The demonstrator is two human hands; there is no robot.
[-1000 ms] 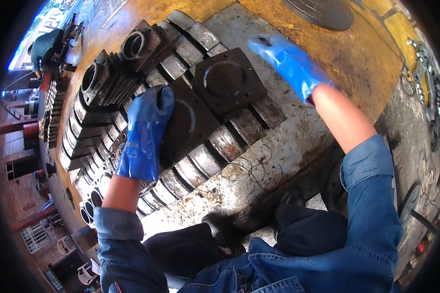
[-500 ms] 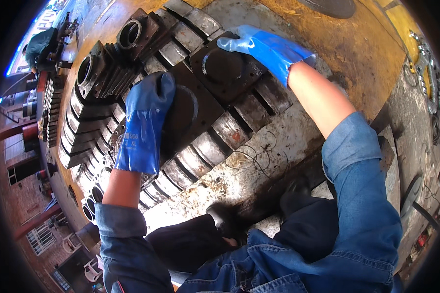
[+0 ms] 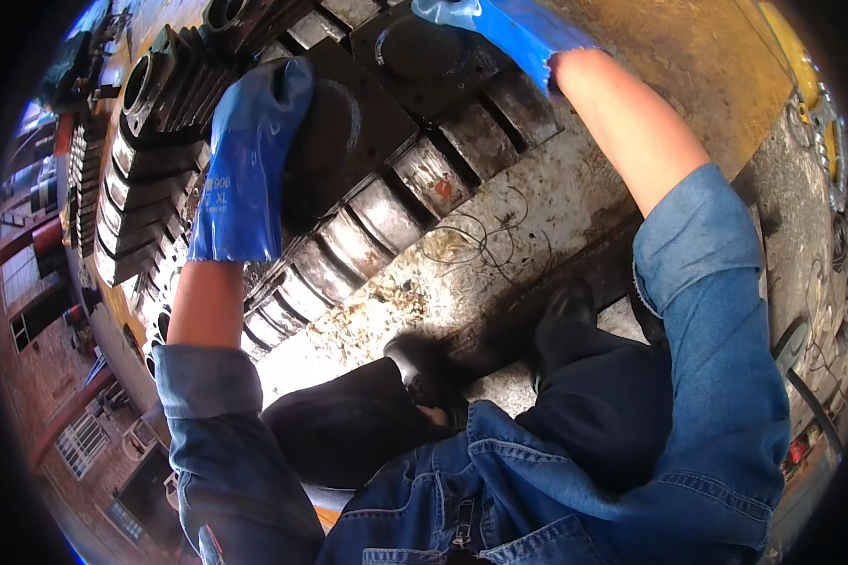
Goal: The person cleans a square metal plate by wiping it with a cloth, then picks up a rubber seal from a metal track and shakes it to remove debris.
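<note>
Two dark, flat square metal plates with chalk arcs lie side by side on a row of worn metal blocks (image 3: 433, 177). My left hand (image 3: 259, 141), in a blue rubber glove, grips the left edge of the nearer plate (image 3: 363, 155); its fingers are bent and their tips hidden. At the far edge of the other plate (image 3: 433, 66), my right hand (image 3: 495, 24), also gloved in blue, has its thumb over the edge. The rest of its fingers are partly cut off by the top of the view.
Dark ribbed metal parts with round openings (image 3: 165, 80) stand left of the plates. Thin wire loops (image 3: 485, 240) lie on the stained surface nearer me. A chain (image 3: 834, 155) lies at the far right. My legs and shoes are below the work.
The view has shifted, so plates, blocks and both hands appear higher in the picture. Both hands stay at the same plate edges; the plates show no clear movement on the blocks.
</note>
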